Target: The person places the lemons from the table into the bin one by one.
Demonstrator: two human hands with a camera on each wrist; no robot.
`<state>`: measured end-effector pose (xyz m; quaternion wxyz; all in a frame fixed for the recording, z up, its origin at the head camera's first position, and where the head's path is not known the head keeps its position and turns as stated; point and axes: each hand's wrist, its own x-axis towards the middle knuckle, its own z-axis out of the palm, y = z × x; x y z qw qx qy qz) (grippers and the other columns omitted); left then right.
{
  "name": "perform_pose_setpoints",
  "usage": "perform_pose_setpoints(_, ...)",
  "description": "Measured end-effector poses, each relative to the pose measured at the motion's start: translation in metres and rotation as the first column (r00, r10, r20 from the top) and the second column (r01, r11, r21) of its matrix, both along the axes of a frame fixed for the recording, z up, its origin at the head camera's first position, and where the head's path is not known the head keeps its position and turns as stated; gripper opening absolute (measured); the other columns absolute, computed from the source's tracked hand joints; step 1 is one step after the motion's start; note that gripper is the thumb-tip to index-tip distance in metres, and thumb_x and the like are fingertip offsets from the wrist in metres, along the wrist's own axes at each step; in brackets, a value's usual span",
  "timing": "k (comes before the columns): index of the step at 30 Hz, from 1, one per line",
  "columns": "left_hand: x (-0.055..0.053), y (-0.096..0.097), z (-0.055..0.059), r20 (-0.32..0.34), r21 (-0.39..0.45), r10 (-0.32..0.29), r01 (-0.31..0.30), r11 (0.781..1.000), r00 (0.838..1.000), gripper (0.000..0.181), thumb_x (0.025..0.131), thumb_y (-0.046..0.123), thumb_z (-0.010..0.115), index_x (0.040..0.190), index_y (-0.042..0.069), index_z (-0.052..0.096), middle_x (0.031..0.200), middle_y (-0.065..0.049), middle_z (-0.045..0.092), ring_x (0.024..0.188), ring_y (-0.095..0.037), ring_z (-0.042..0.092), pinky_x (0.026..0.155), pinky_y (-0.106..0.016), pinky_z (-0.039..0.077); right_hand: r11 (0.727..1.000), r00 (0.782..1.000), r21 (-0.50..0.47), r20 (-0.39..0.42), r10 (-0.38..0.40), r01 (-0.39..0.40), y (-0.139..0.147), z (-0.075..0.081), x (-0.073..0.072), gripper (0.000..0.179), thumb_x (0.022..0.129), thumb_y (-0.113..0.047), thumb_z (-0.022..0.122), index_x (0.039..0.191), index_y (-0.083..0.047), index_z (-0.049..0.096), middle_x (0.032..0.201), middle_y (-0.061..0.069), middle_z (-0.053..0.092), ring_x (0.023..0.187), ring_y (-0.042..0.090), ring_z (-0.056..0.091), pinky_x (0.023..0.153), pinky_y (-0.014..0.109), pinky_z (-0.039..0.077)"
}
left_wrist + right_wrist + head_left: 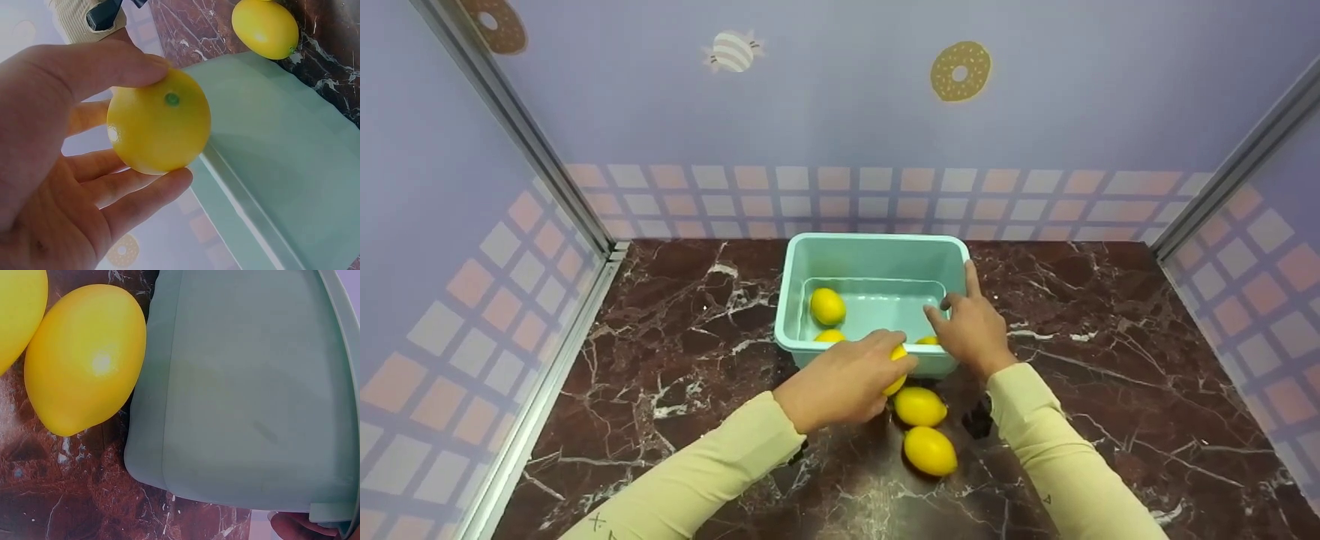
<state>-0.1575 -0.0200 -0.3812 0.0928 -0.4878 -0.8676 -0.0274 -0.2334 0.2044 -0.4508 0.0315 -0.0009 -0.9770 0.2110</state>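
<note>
My left hand point(847, 379) holds a yellow lemon point(160, 124) between thumb and fingers, just over the front rim of a pale green plastic basin point(877, 241). The lemon's green stem end shows in the left wrist view. At the basin's right side, my right hand point(976, 330) grips the rim, one finger stretched along the outside and the thumb over the inside. Inside the basin lie a lemon point(828, 307) at the left, another lemon point(830, 336) partly hidden by the front rim, and a third lemon point(928, 340) near the right hand, mostly hidden.
Two loose lemons lie in front of the basin on the dark red marbled tabletop point(697, 450): a nearer lemon point(930, 451) and a lemon point(920, 407) closer to the basin wall. Behind the basin stands a lilac wall point(840, 112); panels with metal frames flank both sides.
</note>
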Motion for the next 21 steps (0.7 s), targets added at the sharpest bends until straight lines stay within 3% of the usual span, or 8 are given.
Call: perform_pose_setpoints(21, -0.0037, 0.0016, 0.0064, -0.057, 0.034, 0.028, -0.026, 0.999, 0.998, 0.032, 0.078, 0.013, 0.07, 0.109, 0.015, 0.06, 0.115, -0.007, 0.058, 0.091, -0.02, 0.058, 0.06, -0.027, 0.053, 1.0, 1.0, 0.002, 0.002, -0.002, 0.002, 0.0002, -0.0009, -0.0008, 0.049, 0.093, -0.047, 0.053, 0.108, -0.003, 0.069, 0.164, 0.011, 0.005, 0.099, 0.037, 0.063, 0.078, 0.054, 0.05)
